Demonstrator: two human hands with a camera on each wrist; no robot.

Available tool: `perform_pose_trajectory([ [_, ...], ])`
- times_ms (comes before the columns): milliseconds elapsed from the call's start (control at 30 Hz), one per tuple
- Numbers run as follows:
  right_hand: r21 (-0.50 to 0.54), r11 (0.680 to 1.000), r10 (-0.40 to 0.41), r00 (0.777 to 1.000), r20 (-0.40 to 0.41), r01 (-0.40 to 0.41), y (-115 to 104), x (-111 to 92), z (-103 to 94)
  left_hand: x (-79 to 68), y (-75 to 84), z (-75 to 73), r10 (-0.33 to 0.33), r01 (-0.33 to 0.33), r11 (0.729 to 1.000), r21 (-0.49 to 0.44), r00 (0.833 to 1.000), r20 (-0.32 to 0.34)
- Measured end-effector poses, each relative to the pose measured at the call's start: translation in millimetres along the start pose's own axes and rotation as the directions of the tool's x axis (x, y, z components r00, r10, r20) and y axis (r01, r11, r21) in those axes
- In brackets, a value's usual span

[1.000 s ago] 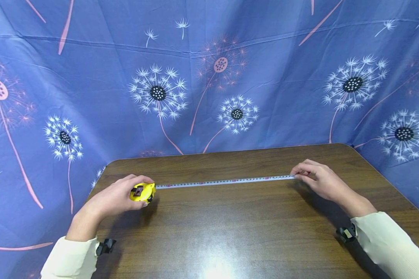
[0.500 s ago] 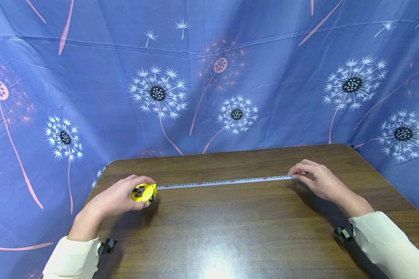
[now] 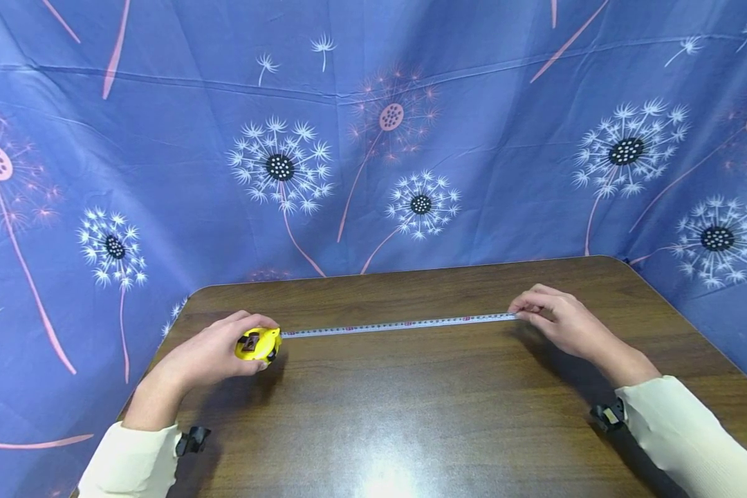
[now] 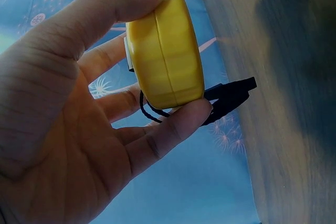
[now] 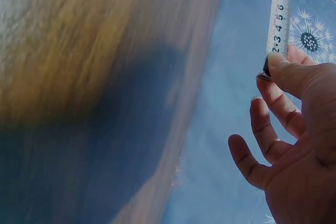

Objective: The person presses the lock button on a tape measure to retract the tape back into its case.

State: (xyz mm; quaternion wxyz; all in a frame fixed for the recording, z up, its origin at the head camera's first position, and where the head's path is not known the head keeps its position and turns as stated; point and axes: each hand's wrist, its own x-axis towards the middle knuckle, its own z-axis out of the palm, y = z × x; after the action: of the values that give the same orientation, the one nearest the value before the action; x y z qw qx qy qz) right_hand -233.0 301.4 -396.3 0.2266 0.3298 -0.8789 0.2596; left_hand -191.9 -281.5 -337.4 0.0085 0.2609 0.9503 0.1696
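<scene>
Blue dandelion-print cloth (image 3: 504,138) is hanging behind a brown wooden table (image 3: 411,401). Above the table's left side, the left hand (image 3: 202,353) is gripping a yellow tape case (image 3: 260,344), thumb pressing one end and a fingertip supporting the other. In the left wrist view, a black strap (image 4: 231,98) is showing just beside the case. From that case the numbered blade (image 3: 380,327) is stretching, nearly straight, over to the right hand (image 3: 560,321), which is pinching its metal-tipped end between thumb and fingers; the lower fingers are curving free. Pale sleeves (image 3: 127,460) are covering both forearms, and shadows are falling on the wood.
</scene>
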Motion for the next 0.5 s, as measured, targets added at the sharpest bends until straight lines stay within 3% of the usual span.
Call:
perform_pose_trajectory([
  [500, 0.016, 1.0, -0.001, 1.0, 0.001, 0.001, -5.1, 3.5, 5.5, 2.3, 2.9, 3.2, -0.014, 0.014, 1.0, 0.003, 1.0, 0.004],
])
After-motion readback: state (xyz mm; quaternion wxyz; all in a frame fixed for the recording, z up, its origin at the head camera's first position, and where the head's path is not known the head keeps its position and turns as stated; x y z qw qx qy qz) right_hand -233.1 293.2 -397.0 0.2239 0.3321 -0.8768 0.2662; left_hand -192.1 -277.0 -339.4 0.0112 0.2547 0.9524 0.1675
